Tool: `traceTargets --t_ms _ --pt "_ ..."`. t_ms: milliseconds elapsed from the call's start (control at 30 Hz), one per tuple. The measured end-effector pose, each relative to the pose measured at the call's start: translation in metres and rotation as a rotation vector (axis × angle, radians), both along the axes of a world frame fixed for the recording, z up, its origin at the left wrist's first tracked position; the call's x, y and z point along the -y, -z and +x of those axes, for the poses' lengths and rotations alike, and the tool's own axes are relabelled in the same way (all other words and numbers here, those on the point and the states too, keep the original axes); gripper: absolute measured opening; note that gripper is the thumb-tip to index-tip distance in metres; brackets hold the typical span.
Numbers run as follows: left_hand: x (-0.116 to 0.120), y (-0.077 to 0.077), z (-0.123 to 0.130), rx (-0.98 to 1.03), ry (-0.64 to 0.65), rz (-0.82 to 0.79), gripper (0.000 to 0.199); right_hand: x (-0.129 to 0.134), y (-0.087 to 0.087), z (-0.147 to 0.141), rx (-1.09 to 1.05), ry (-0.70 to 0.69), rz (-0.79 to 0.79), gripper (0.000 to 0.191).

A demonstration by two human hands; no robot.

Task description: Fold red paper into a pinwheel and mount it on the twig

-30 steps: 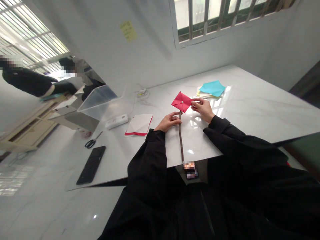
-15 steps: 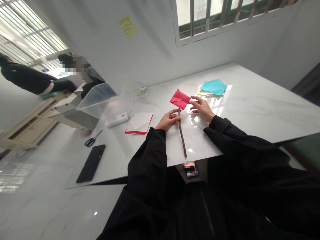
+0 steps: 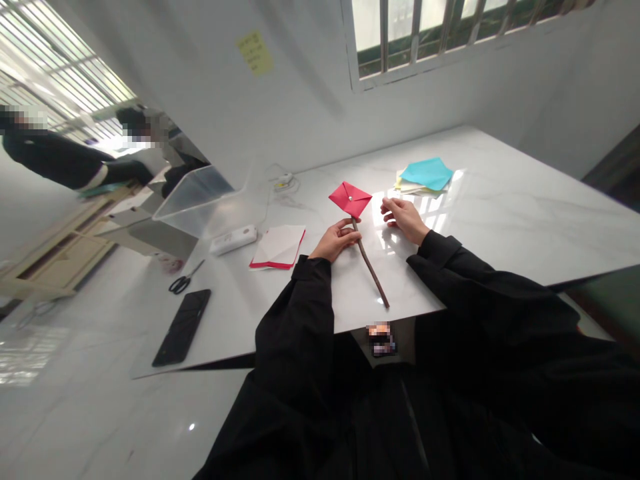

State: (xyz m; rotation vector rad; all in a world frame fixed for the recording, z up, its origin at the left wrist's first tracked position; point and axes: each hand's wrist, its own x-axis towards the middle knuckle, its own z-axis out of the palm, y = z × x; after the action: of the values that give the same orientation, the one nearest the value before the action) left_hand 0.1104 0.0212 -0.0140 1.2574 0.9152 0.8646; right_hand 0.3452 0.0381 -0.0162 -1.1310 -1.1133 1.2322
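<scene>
A red folded-paper pinwheel (image 3: 350, 199) with a small pin at its centre sits on top of a thin brown stick (image 3: 371, 268). My left hand (image 3: 334, 241) is shut around the stick just below the pinwheel, and the stick's lower end slants down to the right over the white marble table (image 3: 480, 227). My right hand (image 3: 406, 221) rests close to the pinwheel's right side, not touching it, and holds nothing.
A folded red-and-white paper (image 3: 277, 246) and a white power strip (image 3: 233, 240) lie left of my hands. Further left are scissors (image 3: 186, 278), a black phone (image 3: 181, 327) and a clear plastic bin (image 3: 193, 203). Blue and yellow paper sheets (image 3: 426, 175) lie beyond. A co-worker (image 3: 50, 152) stands far left.
The stick has tilted, its lower end swinging right and the pinwheel shifting left. My right hand, touching the pinwheel's edge a second ago, has come away from it.
</scene>
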Motion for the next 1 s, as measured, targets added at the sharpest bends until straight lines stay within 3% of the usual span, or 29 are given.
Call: traceTargets --t_ms 333,567,767,1000 --pt "-0.0018 0.0017 -0.0014 -0.034 0.059 0.037 0.071 0.0028 -0.0014 -0.0003 0.033 -0.098 0.039 0.054" --pt "-0.0011 0.0012 -0.0014 -0.034 0.066 0.044 0.07 0.0015 -0.0048 0.0009 -0.001 -0.008 0.056 0.052" --pt "0.0008 -0.0021 -0.001 -0.036 0.067 0.047 0.067 0.0007 -0.0021 0.0039 0.096 -0.037 0.082 0.055" --pt "0.0003 -0.0016 -0.0016 -0.035 0.08 0.059 0.067 0.0028 -0.004 0.0024 0.052 -0.055 0.065 0.056"
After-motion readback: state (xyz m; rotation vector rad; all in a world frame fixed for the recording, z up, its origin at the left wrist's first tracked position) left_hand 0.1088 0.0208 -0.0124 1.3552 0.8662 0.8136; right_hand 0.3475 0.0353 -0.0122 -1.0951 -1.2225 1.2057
